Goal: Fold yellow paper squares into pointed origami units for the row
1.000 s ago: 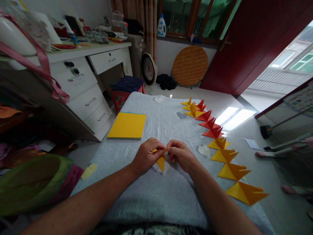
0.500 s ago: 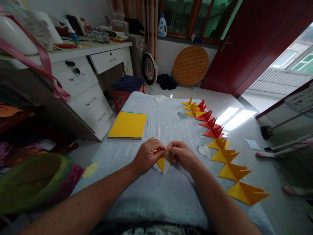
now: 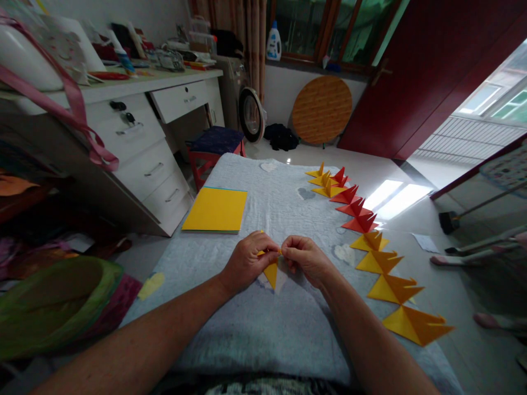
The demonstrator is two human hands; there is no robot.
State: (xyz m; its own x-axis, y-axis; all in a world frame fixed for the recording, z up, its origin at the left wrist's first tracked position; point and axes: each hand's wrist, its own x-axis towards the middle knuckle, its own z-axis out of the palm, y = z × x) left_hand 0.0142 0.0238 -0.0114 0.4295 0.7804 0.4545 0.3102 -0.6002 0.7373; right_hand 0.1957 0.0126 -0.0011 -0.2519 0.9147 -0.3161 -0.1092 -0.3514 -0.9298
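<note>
Both hands meet over a folded yellow paper crane (image 3: 270, 274) near the middle of the cloth-covered table. My left hand (image 3: 251, 255) grips its body between thumb and fingers and covers much of it; one pointed end sticks out below. With thumb and forefinger, my right hand (image 3: 302, 255) pinches a narrow tip on the right side. To the right runs a line of finished folded cranes, yellow ones (image 3: 405, 288) nearer me and red ones (image 3: 357, 208) behind, with more yellow ones (image 3: 323, 178) at the far end. A stack of square yellow paper (image 3: 216, 210) lies at the left.
The pale blue cloth (image 3: 272, 334) drapes over the table. A white desk with drawers (image 3: 144, 148) stands left, beside a dark-topped stool (image 3: 216, 142). A green-lined bin (image 3: 61, 307) is low at the left. Another person's feet (image 3: 442, 261) show at the right.
Almost nothing differs. Both hands keep their hold on the yellow paper crane in the same place, with only a very slight shift of the fingers.
</note>
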